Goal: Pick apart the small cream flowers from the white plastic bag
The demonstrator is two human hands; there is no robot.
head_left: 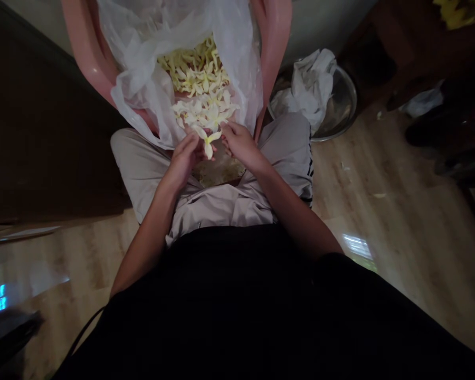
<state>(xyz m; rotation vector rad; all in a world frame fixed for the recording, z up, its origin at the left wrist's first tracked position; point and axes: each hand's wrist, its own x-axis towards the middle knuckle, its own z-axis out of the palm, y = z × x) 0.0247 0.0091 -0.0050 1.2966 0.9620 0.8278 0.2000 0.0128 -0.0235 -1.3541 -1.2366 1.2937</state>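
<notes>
Pressed together at the fingertips, the left hand [184,158] and the right hand [239,143] close from either side on a creamy-white flower [208,142] with yellow-tinged petals, which sits just above the person's lap. Right behind it, touching the fingers of the right hand, lies a loose heap of white blossoms [205,112]. Beyond that heap, a denser mass of pale yellow blossoms [193,68] fills the mouth of a thin translucent white plastic bag [239,58], whose sides fold up around both heaps. The bag sits inside a pink plastic basin [273,47], with its rim rising on both sides. Below the hands, a yellowish mass [219,170] rests on the lap, too dim to identify. The lap itself is covered by beige trousers [287,153] with a black-and-white side stripe, and a black top [221,301] fills the lower view. To the right of the knee stands a round steel bowl [338,100] holding crumpled white plastic [309,84]. A few pale scraps [379,195] lie on the light wood-grain floor [396,248].
</notes>
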